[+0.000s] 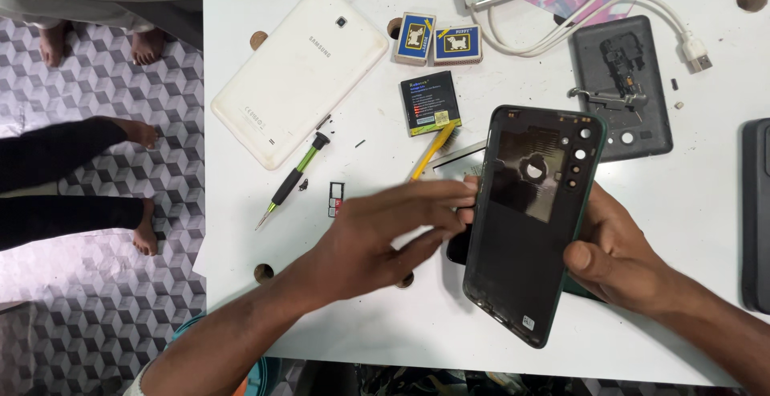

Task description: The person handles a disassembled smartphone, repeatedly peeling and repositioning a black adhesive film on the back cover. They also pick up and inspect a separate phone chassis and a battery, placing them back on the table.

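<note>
We have the dark phone back cover [529,220] lifted off the white tabletop [690,204], tilted with its hollow inner side facing us, the camera cut-outs near its upper right corner. Our right hand [618,252] carries it: the grip is clenched on the cover's right edge, thumb on the inner face near the rim and the fingers hidden behind. Our left hand [385,232] reaches across to the cover's left edge, fingertips touching or just beside the rim; it looks blurred, and we cannot tell whether it pinches anything.

We judge this cover to be light, thin plastic, stiff along its rim but ready to flex across the broad middle. The glossy inner face looks slippery, and the thin strips round the camera holes look like the weakest spots. The long side edges seem the safest hold, with little pressure on the flat panel.

Under and behind the cover lies what seems to be a phone body [459,163], mostly hidden. Near it are a yellow pry tool [433,149], a black phone battery [430,103], a green-handled screwdriver [293,178], a small SIM tray [335,197], a white tablet [301,71] face down, two small blue boxes [437,41], a grey phone cover [619,83] and a white USB cable [642,7].
</note>
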